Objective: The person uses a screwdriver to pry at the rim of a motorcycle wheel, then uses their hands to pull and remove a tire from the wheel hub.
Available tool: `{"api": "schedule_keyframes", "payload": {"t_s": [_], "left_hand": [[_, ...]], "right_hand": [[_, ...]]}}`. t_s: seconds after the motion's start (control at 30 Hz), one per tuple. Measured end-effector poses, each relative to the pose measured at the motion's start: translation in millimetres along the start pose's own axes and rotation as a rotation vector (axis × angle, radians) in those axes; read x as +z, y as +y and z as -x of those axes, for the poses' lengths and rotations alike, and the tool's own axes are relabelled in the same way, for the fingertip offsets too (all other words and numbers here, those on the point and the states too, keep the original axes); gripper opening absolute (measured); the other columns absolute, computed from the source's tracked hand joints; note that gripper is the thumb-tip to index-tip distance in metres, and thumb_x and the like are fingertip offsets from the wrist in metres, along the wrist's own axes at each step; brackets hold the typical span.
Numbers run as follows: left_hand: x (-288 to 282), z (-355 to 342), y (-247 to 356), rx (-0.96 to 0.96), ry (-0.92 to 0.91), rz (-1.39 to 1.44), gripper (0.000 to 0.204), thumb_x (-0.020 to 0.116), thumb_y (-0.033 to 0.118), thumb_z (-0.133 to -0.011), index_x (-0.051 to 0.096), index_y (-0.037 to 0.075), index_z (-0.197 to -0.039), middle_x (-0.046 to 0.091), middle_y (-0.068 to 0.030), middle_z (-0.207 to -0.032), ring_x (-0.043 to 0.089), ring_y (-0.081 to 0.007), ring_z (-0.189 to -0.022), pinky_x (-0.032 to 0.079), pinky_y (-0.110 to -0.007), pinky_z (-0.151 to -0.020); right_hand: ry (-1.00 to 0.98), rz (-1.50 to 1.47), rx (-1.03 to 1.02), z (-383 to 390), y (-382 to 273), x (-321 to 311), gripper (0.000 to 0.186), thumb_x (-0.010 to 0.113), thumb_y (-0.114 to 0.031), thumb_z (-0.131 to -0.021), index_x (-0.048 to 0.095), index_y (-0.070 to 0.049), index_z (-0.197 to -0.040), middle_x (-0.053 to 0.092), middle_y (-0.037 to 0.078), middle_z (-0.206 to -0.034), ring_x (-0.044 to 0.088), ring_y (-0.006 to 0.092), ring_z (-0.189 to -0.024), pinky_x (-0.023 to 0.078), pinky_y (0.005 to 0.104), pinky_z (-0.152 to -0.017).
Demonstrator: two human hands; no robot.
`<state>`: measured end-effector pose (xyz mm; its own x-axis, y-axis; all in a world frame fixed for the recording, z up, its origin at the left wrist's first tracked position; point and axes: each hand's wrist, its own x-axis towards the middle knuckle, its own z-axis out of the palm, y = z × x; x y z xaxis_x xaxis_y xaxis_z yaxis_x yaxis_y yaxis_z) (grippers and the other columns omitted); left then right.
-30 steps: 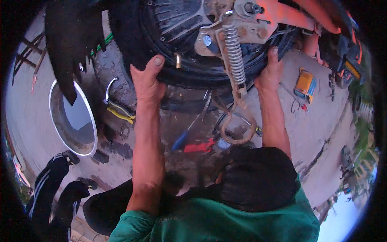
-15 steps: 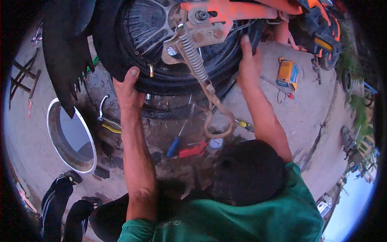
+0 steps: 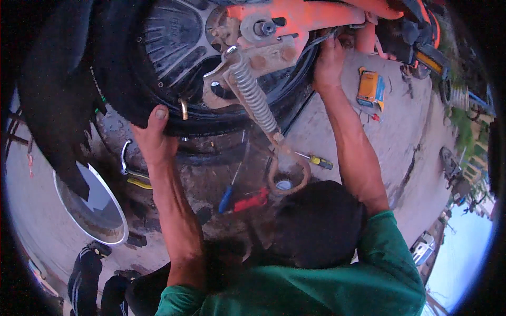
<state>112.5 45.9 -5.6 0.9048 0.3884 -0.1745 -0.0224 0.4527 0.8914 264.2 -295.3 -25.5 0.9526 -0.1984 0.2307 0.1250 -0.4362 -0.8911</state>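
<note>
A black tire [image 3: 118,73] on a wheel with a dark metal hub [image 3: 176,34] sits at the top, beside the orange frame arm [image 3: 311,21]. My left hand [image 3: 157,139] grips the tire's lower left edge, thumb on the sidewall and the other fingers mostly hidden. Against the tire's right side, my right hand [image 3: 329,66] is closed high up, its fingertips partly hidden near the frame arm. A brass valve stem [image 3: 183,109] stands out from the wheel between my hands. In front of the wheel, a coil spring [image 3: 250,92] slants down to a rusty ring [image 3: 290,187].
On the ground lie a blue-handled screwdriver [image 3: 226,197], a red-handled tool [image 3: 250,200], a yellow-handled screwdriver [image 3: 320,161] and yellow-handled pliers [image 3: 138,183]. A basin [image 3: 121,231] stands left, near a person's feet [image 3: 97,248]. A small orange-blue box [image 3: 371,88] lies right.
The wheel has shifted left relative to the frame arm, and my left hand has gone with it. My right hand has moved higher along the tire. The whole view has also shifted slightly.
</note>
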Motion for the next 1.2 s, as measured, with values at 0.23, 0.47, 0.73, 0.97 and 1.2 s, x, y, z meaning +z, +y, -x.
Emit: {"api": "schedule_keyframes", "payload": {"t_s": [0.23, 0.47, 0.73, 0.97, 1.2], "left_hand": [[7, -5, 15, -0.002, 0.065, -0.067, 0.070, 0.075, 0.014, -0.086, 0.044, 0.005, -0.147, 0.064, -0.0114, -0.127, 0.066, -0.0290, -0.111, 0.056, -0.045, -0.096], [10, -40, 60, 0.035, 0.057, -0.174, 0.072, 0.087, 0.019, -0.078, 0.054, -0.003, -0.138, 0.067, -0.0122, -0.127, 0.064, -0.0241, -0.115, 0.046, -0.037, -0.106], [42, 18, 0, 0.132, 0.264, 0.177, 0.077, 0.079, 0.017, -0.086, 0.041, -0.004, -0.149, 0.055, -0.0155, -0.142, 0.053, -0.0256, -0.127, 0.041, -0.037, -0.111], [17, 5, -8, 0.109, 0.278, -0.022, 0.076, 0.078, 0.025, -0.088, 0.041, 0.005, -0.151, 0.058, -0.0118, -0.137, 0.059, -0.0271, -0.121, 0.048, -0.043, -0.105], [24, -8, 9, 0.084, 0.230, 0.034, 0.071, 0.079, 0.026, -0.089, 0.046, 0.000, -0.146, 0.060, -0.0145, -0.135, 0.062, -0.0288, -0.116, 0.052, -0.044, -0.100]], "right_hand": [[0.111, -0.094, 0.181, 14, 17, 12, 0.078, 0.057, -0.062, -0.097, 0.056, 0.010, -0.129, 0.065, 0.025, -0.123, 0.061, 0.0341, -0.108, 0.044, 0.0442, -0.100], [0.200, -0.258, 0.407, 60, -44, 29, 0.071, 0.058, -0.059, -0.098, 0.063, 0.007, -0.122, 0.068, 0.018, -0.109, 0.060, 0.0244, -0.097, 0.047, 0.0366, -0.091], [0.232, -0.236, 0.371, 53, -40, 26, 0.070, 0.058, -0.058, -0.099, 0.064, 0.009, -0.120, 0.070, 0.021, -0.111, 0.063, 0.0307, -0.099, 0.047, 0.0406, -0.093], [0.152, -0.148, 0.320, 51, -30, 17, 0.076, 0.059, -0.060, -0.098, 0.061, 0.011, -0.125, 0.067, 0.026, -0.120, 0.062, 0.0353, -0.106, 0.045, 0.0417, -0.098], [0.067, 0.258, 0.037, 9, -86, 3, 0.065, 0.064, -0.047, -0.097, 0.056, 0.007, -0.132, 0.065, 0.028, -0.126, 0.061, 0.0440, -0.117, 0.045, 0.0460, -0.102]]}}
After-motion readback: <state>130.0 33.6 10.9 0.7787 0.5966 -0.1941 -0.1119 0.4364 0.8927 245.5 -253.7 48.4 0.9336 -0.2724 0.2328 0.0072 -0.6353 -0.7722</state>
